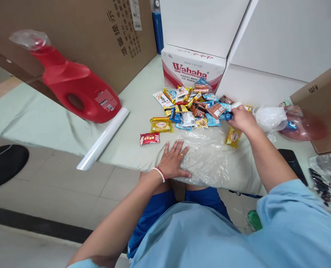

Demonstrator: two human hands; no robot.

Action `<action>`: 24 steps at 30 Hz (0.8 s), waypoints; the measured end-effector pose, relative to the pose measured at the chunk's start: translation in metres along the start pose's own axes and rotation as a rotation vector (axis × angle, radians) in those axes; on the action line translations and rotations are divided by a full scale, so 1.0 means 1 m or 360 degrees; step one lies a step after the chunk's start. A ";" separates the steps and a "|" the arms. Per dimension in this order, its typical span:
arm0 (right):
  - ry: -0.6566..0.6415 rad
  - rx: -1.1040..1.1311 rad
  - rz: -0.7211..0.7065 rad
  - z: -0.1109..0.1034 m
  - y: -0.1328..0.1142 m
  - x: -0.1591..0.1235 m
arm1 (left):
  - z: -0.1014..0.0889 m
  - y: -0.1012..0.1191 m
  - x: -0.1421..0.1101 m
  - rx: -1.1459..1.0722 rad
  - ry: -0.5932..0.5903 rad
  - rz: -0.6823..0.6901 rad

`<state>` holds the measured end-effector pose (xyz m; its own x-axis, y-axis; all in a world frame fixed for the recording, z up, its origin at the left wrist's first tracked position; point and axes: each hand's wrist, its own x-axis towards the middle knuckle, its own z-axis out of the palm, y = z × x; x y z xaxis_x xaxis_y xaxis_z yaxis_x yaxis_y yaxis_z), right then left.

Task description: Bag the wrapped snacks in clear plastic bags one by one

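Note:
My left hand (172,162) lies flat with spread fingers at the table's front edge, on the side of a clear plastic bag (207,158) spread out flat. My right hand (242,118) is at the right side of a heap of wrapped snacks (193,108), its fingers closed on a small blue snack packet (228,116). A yellow snack packet (233,137) lies just below that hand. Left of the bag are a red packet (150,139) and another yellow packet (161,125), apart from each other.
A red detergent bottle (78,87) and a white roll (104,139) are on the left. Behind the heap stands a Wahaha water carton (192,69). A white plastic bag (270,117), a reddish clear container (305,124) and a dark phone-like object (292,165) are at right.

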<state>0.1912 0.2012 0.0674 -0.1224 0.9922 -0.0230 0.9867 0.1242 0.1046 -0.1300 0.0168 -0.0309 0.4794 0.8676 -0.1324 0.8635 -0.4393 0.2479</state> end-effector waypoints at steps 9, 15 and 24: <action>-0.0232 0.0488 -0.0672 -0.023 -0.077 -0.105 | -0.004 0.002 0.001 -0.0012 -0.0047 -0.0017; 0.0236 0.0213 -0.0245 -0.015 -0.075 -0.062 | -0.006 0.002 0.001 -0.0055 -0.0051 -0.0011; -0.0197 0.0640 -0.0575 -0.013 -0.061 -0.077 | -0.004 0.003 -0.001 -0.0197 0.0085 -0.0043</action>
<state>0.1392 0.1170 0.0754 -0.4710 0.8757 -0.1062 0.8503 0.4186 -0.3191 -0.1284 0.0160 -0.0262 0.4443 0.8913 -0.0903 0.8484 -0.3862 0.3619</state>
